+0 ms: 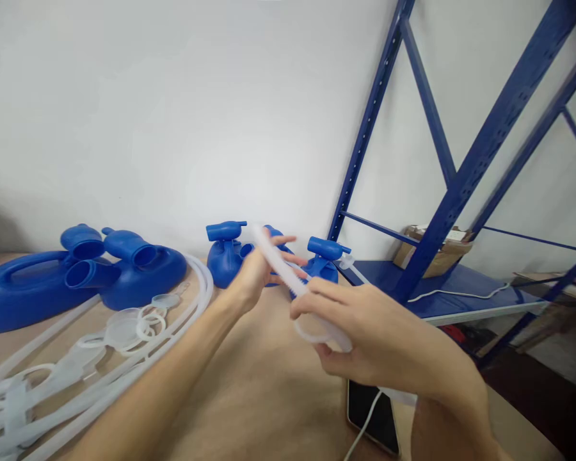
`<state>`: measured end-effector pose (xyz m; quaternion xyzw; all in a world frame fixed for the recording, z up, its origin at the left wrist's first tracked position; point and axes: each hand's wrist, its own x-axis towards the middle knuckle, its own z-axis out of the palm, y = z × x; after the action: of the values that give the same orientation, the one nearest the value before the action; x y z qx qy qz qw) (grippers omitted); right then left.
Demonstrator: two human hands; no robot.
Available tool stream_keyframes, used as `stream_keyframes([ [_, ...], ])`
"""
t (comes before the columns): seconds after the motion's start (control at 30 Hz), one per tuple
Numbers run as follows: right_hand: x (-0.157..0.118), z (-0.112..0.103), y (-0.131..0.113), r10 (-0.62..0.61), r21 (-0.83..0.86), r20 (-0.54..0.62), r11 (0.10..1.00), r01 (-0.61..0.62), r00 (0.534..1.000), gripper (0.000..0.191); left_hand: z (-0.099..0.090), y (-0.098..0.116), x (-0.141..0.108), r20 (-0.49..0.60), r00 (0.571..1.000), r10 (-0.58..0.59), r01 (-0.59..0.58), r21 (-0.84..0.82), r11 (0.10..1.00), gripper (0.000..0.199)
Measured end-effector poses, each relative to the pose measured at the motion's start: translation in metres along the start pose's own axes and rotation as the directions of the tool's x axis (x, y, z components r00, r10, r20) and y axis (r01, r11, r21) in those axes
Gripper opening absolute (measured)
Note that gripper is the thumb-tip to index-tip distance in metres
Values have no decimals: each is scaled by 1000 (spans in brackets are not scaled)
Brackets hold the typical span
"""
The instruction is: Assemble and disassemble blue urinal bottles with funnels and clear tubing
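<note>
Right fingers (317, 301) pinch the near end of a white tube (288, 275), the right hand (384, 339) curled round it above the surface (269, 384), while the left hand (256, 272) closes its fingers on the far end, so the tube slants between both hands. Just behind sit blue bottles (225, 256), with more blue bottles (125, 269) at left beside loose tubing (125, 365) and clear rings (144, 320). A phone (372, 416) lies under the right wrist; blue shelving (461, 186) stands at right.

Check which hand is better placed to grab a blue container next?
Left, probably. The left hand holds the translucent tube at its far end, right in front of the blue containers; the right hand is nearer the body.
</note>
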<state>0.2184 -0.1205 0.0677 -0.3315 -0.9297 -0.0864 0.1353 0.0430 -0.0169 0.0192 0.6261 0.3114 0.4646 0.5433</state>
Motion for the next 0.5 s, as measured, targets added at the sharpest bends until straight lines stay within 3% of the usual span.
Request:
stream_keyframes([
  [0.03, 5, 4, -7, -38, -12, 41, 999, 39, 998, 40, -9, 12, -7, -20, 1000, -12, 7, -220, 975, 65],
  [0.1, 14, 12, -24, -139, -29, 115, 989, 143, 984, 32, -26, 34, -25, -82, 995, -65, 17, -487, 873, 57],
  [0.23, 28, 37, -58, -349, -70, 133, 930, 360, 928, 18, -66, 75, -67, -233, 938, -258, 10, -724, 690, 43],
  [0.3, 31, 54, -68, -413, -137, 48, 899, 416, 909, 16, -87, 93, -88, -263, 937, -230, -19, -694, 720, 47],
  [0.37, 32, 71, -74, -435, -219, -52, 883, 415, 899, 15, -109, 109, -107, -319, 936, -147, -63, -564, 823, 54],
  [0.5, 36, 89, -78, -436, -258, -120, 881, 397, 892, 19, -152, 141, -141, -479, 878, -6, -98, -190, 977, 31],
])
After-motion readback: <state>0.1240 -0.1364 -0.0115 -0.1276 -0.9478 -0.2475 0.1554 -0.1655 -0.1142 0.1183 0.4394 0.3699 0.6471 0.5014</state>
